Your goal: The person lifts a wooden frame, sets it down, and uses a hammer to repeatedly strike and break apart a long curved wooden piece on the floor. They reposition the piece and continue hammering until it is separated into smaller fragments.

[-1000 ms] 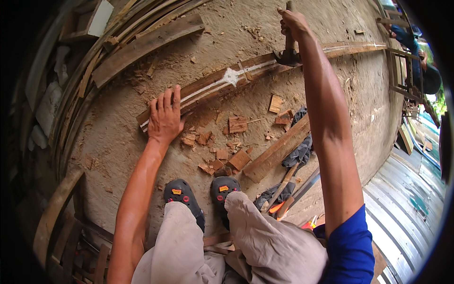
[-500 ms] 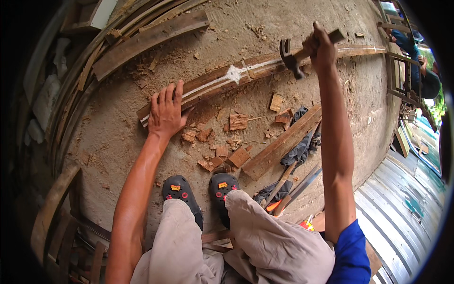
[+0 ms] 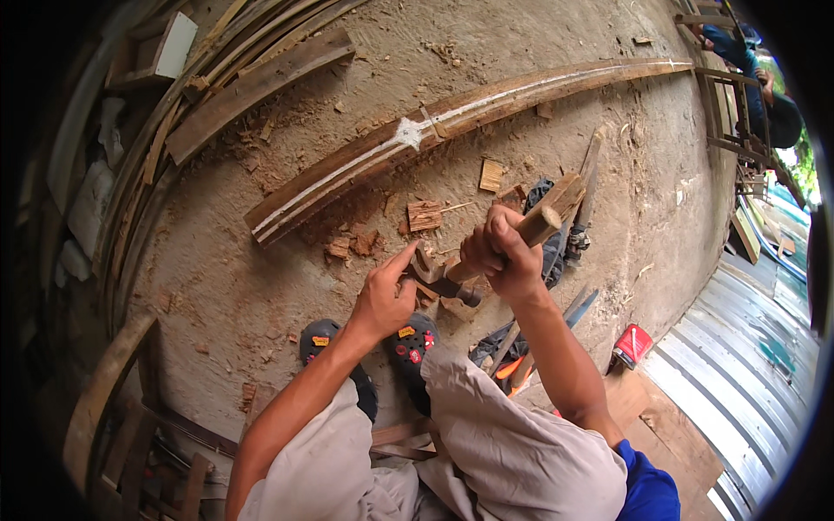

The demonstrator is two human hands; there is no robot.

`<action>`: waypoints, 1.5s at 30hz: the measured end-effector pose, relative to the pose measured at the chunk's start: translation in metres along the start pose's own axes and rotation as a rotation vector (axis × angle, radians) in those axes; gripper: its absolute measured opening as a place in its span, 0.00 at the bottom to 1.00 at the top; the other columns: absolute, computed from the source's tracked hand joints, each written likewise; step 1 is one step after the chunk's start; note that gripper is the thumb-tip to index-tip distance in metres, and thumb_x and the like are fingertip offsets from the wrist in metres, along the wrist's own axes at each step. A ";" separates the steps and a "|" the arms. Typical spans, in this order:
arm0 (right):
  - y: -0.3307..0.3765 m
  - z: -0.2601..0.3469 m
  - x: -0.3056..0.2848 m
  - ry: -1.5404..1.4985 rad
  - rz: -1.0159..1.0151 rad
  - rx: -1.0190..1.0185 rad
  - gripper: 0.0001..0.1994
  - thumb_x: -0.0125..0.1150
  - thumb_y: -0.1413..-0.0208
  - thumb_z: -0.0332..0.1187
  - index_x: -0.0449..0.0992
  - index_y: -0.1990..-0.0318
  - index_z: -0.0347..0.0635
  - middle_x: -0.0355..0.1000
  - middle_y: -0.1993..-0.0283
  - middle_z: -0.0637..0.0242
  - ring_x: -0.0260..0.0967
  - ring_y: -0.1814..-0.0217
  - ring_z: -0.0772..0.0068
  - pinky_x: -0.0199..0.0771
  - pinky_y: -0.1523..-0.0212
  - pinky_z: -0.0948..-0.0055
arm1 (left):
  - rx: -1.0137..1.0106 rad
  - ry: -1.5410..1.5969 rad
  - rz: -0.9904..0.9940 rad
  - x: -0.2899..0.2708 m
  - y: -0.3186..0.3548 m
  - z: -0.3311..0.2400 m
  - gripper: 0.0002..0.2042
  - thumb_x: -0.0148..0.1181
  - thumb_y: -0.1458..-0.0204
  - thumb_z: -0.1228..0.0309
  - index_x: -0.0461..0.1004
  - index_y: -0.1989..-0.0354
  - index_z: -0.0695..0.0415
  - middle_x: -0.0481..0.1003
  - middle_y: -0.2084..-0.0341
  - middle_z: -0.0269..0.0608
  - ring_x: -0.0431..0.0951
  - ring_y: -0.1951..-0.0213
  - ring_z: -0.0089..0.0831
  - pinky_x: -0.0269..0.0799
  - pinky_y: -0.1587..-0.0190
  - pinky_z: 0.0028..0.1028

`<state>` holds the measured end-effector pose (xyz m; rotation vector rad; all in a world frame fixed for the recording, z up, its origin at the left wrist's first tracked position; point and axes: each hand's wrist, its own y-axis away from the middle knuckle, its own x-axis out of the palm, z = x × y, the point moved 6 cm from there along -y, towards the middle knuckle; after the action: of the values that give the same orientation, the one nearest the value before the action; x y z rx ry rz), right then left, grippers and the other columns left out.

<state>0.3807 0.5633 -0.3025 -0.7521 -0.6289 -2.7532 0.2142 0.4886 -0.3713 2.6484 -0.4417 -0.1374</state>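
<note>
My right hand (image 3: 499, 253) grips the wooden handle of a hammer (image 3: 532, 226), whose dark metal head (image 3: 441, 280) sits low near my shoes. My left hand (image 3: 384, 293) reaches in beside the hammer head, fingers touching it or a small wood piece there; which one I cannot tell. A long curved wooden strip (image 3: 408, 139) with a white line and a white patch lies on the dirt ground beyond both hands. Small wood offcuts (image 3: 424, 214) are scattered between the strip and my hands.
Stacked curved planks (image 3: 252, 82) lie at the upper left. Tools and a dark cloth (image 3: 556, 252) rest on the ground to the right, with a small red box (image 3: 632, 345) near them. My black shoes (image 3: 413, 343) stand below. Another person (image 3: 764, 95) is at the far right.
My right hand brought the hammer down from above the curved strip to close by my shoes. My left hand left the strip and came in to the hammer head.
</note>
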 end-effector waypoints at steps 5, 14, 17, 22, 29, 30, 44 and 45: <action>0.005 0.009 0.002 0.071 -0.021 0.029 0.19 0.59 0.34 0.43 0.62 0.75 0.46 0.58 0.83 0.74 0.54 0.83 0.81 0.53 0.80 0.77 | -0.046 -0.004 0.092 -0.015 0.000 -0.002 0.17 0.65 0.49 0.76 0.78 0.50 0.68 0.80 0.57 0.56 0.82 0.54 0.38 0.74 0.50 0.31; -0.058 0.051 -0.060 0.448 -0.570 -0.352 0.19 0.62 0.37 0.44 0.67 0.78 0.47 0.63 0.85 0.74 0.63 0.85 0.80 0.60 0.84 0.76 | 0.354 -1.065 -0.472 -0.101 -0.046 -0.013 0.46 0.66 0.48 0.45 0.50 0.26 0.51 0.47 0.26 0.53 0.43 0.24 0.47 0.38 0.25 0.53; -0.093 0.060 -0.080 0.396 -0.627 -0.456 0.17 0.61 0.37 0.39 0.69 0.77 0.44 0.64 0.85 0.72 0.64 0.85 0.79 0.61 0.83 0.75 | 0.149 -1.224 -0.432 -0.141 -0.071 0.019 0.48 0.55 0.46 0.35 0.48 0.25 0.53 0.49 0.27 0.49 0.44 0.24 0.46 0.35 0.25 0.53; -0.123 0.059 -0.090 0.440 -0.730 -0.483 0.15 0.63 0.39 0.35 0.67 0.76 0.45 0.61 0.83 0.73 0.57 0.85 0.80 0.63 0.82 0.75 | 0.038 -1.303 -0.330 -0.143 -0.082 0.046 0.51 0.43 0.46 0.27 0.45 0.25 0.55 0.51 0.28 0.44 0.45 0.25 0.40 0.31 0.25 0.51; -0.146 0.072 -0.084 0.640 -0.729 -0.484 0.20 0.61 0.38 0.39 0.69 0.82 0.42 0.65 0.85 0.72 0.62 0.83 0.80 0.60 0.81 0.70 | 0.117 -1.364 -0.374 -0.141 -0.082 0.042 0.49 0.42 0.46 0.27 0.51 0.28 0.56 0.57 0.32 0.43 0.51 0.27 0.38 0.38 0.26 0.51; -0.150 0.074 -0.083 0.712 -0.744 -0.461 0.20 0.61 0.38 0.40 0.69 0.82 0.42 0.65 0.85 0.72 0.62 0.83 0.79 0.60 0.81 0.70 | 0.161 -1.362 -0.405 -0.141 -0.081 0.040 0.49 0.42 0.46 0.27 0.51 0.28 0.56 0.58 0.32 0.43 0.51 0.27 0.39 0.39 0.26 0.51; -0.189 0.086 -0.070 0.935 -0.689 -0.437 0.21 0.64 0.40 0.43 0.68 0.81 0.41 0.66 0.85 0.71 0.63 0.82 0.78 0.64 0.80 0.69 | 0.263 -1.321 -0.456 -0.140 -0.079 0.034 0.48 0.45 0.45 0.29 0.56 0.30 0.60 0.66 0.41 0.53 0.64 0.36 0.46 0.53 0.31 0.48; -0.195 0.086 -0.071 0.953 -0.654 -0.411 0.20 0.65 0.41 0.43 0.69 0.80 0.42 0.66 0.84 0.71 0.64 0.83 0.79 0.64 0.81 0.71 | 0.264 -1.318 -0.459 -0.140 -0.078 0.033 0.48 0.45 0.45 0.29 0.56 0.30 0.60 0.67 0.42 0.52 0.64 0.37 0.46 0.54 0.32 0.48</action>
<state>0.4162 0.7821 -0.3403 0.8854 -0.0828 -3.3291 0.0990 0.5868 -0.4328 2.4679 -0.1985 -2.1034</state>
